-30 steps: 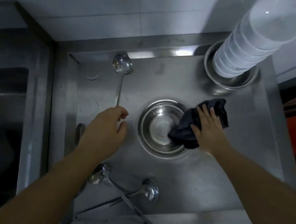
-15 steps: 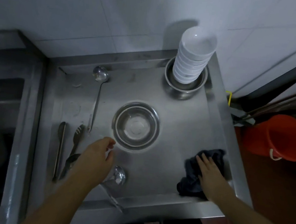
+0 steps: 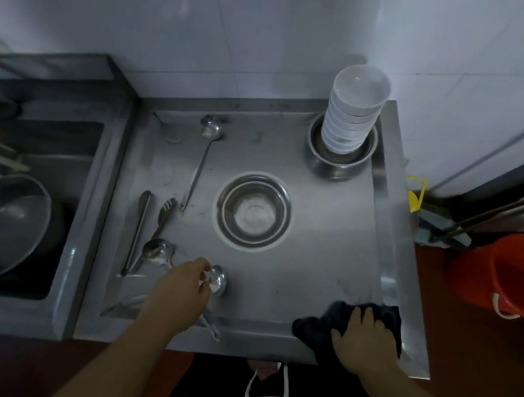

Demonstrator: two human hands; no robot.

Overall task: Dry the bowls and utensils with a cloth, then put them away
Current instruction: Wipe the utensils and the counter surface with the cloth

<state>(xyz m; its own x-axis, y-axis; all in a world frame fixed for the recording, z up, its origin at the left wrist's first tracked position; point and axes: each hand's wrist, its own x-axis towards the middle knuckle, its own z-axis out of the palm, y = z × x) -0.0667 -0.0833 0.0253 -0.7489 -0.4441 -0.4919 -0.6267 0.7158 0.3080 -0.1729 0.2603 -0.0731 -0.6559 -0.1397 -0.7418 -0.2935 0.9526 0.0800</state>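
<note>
A: So, where's the next ladle rel. to the steel bowl?

B: Near side of the bowl, a bit to its left. Cup end sits closest to the bowl; handle runs back toward the surface's front edge, so long axis is roughly front-to-back, slightly slanted. Most of the handle's hidden under the wrist.

A: Which hand's on it?

B: Left hand, fingers curled at the cup's rim, touching it. Looks like a pinch, not a full grip yet, imo. Right hand is well off to the bowl's near right, at the front corner, fingers spread flat, pressing the dark cloth.

A: So what does the next move turn on?

B: Prob. bringing ladle and cloth together. Left hand's the nearer one to the ladle by far; cloth lies to its right along the front edge.
</note>
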